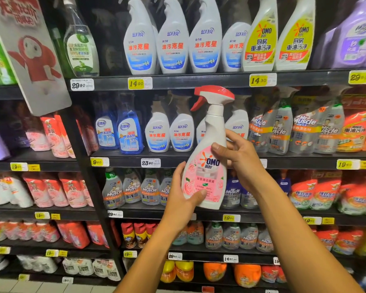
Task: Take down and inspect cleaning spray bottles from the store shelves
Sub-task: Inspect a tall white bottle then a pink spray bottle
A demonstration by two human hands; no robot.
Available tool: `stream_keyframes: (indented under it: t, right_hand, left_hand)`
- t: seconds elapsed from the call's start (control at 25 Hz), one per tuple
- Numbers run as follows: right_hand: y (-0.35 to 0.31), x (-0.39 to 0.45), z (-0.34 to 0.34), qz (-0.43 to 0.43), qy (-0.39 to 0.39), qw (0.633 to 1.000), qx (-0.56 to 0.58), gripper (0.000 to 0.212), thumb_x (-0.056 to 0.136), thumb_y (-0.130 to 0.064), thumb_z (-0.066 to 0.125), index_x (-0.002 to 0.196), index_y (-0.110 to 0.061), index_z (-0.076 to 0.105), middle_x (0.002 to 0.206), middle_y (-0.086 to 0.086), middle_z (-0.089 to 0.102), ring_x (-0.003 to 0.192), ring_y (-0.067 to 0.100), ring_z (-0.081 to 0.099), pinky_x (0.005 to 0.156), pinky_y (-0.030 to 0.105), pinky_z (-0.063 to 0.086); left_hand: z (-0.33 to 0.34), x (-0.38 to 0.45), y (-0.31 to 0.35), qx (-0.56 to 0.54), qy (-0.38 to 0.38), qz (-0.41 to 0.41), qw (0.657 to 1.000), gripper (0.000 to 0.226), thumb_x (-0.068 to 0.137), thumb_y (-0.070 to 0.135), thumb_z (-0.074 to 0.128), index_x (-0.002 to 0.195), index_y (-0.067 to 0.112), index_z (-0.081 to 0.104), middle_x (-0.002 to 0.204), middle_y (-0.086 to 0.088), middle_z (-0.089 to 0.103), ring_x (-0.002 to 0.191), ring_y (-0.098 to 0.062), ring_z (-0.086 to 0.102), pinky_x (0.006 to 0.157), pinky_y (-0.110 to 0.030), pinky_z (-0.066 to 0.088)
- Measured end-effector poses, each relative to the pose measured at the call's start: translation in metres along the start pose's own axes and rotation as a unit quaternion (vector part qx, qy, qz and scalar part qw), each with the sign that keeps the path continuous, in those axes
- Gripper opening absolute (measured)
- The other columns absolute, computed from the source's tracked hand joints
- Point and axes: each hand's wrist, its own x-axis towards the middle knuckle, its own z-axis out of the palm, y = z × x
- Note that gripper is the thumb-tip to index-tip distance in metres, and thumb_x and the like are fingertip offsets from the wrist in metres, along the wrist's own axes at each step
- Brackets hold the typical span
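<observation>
Both hands hold a pink-labelled OMO spray bottle (pixel 207 157) upright in front of the shelves (pixel 178 82): the left hand (pixel 183 191) curls round its base, the right hand (pixel 239 157) grips its shoulder. Behind it stand white spray bottles (pixel 169 134), with Mr Muscle bottles (pixel 283 130) at right.

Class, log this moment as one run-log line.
phase: inspecting | object: pink OMO spray bottle, upright, off shelf | left hand: grips base | right hand: grips shoulder
</observation>
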Motion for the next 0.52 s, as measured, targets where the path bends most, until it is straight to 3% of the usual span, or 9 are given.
stream_keyframes:
  t: [0.16,0.24,0.36,0.52]
  right_hand:
    - [0.004,-0.004,-0.001,0.010,-0.036,0.999,0.007,0.048,0.074,-0.021,0.075,0.121,-0.027,0.064,0.104,0.004,0.077,0.093,0.022,0.074,0.070,0.029,0.058]
    - [0.007,-0.004,-0.003,0.014,-0.040,0.999,0.021,0.050,0.075,-0.020,0.074,0.124,-0.027,0.064,0.107,0.007,0.076,0.097,0.026,0.072,0.082,0.040,0.058]
    - [0.008,-0.003,-0.005,0.020,-0.044,0.998,0.043,0.054,0.076,-0.020,0.075,0.128,-0.024,0.062,0.112,0.012,0.073,0.103,0.031,0.069,0.099,0.054,0.048]
    - [0.004,-0.004,-0.005,0.018,-0.070,0.997,0.011,0.051,0.080,-0.022,0.071,0.130,-0.028,0.061,0.115,0.008,0.073,0.109,0.029,0.068,0.101,0.055,0.049]
  left_hand:
    - [-0.021,0.000,0.001,-0.027,-0.055,-0.068,0.996,0.054,0.078,0.012,0.078,0.126,0.021,0.055,0.122,-0.004,0.069,0.109,-0.018,0.068,0.081,-0.027,0.057]
    - [-0.029,-0.001,0.001,-0.021,-0.073,-0.074,0.994,0.052,0.075,0.016,0.077,0.124,0.016,0.058,0.119,-0.006,0.071,0.108,-0.021,0.069,0.082,-0.026,0.057]
    - [-0.030,-0.005,0.000,-0.028,-0.058,-0.059,0.996,0.049,0.072,0.014,0.078,0.118,0.015,0.062,0.111,-0.004,0.074,0.103,-0.023,0.071,0.079,-0.026,0.058]
    - [-0.025,-0.008,-0.001,-0.032,-0.025,-0.038,0.998,0.047,0.069,0.008,0.078,0.114,0.013,0.064,0.106,-0.006,0.076,0.100,-0.024,0.072,0.075,-0.027,0.059]
